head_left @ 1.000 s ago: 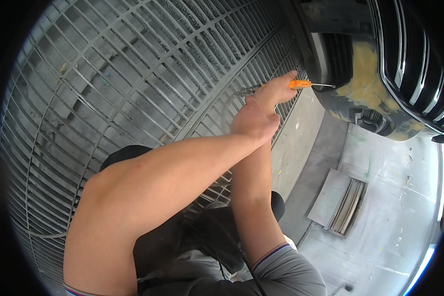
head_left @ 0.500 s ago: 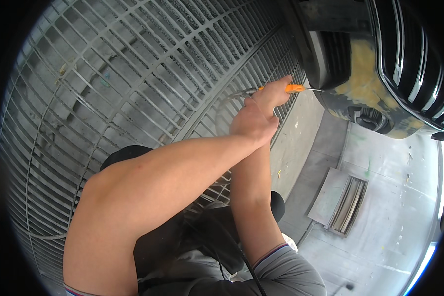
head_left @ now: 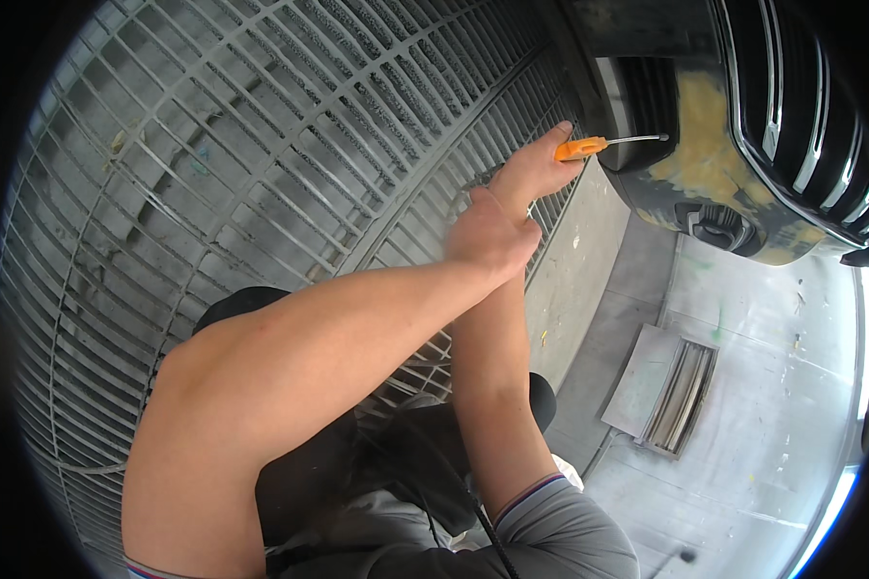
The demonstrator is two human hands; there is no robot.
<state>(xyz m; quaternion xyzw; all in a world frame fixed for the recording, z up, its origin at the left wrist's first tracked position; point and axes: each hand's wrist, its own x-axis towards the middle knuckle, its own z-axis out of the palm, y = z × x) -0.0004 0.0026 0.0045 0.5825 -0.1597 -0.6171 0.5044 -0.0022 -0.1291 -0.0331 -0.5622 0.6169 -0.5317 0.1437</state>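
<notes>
My right hand (head_left: pixel 533 172) is closed round an orange air blow gun (head_left: pixel 580 149), whose thin metal nozzle points right. The nozzle tip is in front of a dark bumper (head_left: pixel 637 183) of a vehicle, by a recess in it; whether it touches cannot be told. Tan sanded patches (head_left: pixel 702 145) mark the bumper. My left hand (head_left: pixel 492 234) is wrapped round my right wrist, with its forearm crossing over from the left. Part of the blow gun's handle is hidden in my palm.
Metal floor grating (head_left: pixel 261 145) spreads on the left over a dusty pit. A grille with chrome strips (head_left: pixel 774 87) is at upper right, above a fog-lamp opening (head_left: pixel 719 227). A louvred panel (head_left: pixel 681 396) is on the pale surface at lower right.
The blow gun has tilted and moved up and right, its nozzle tip going from the bumper's lower edge to its recess. The hose behind my hand shows less. My left hand keeps its hold.
</notes>
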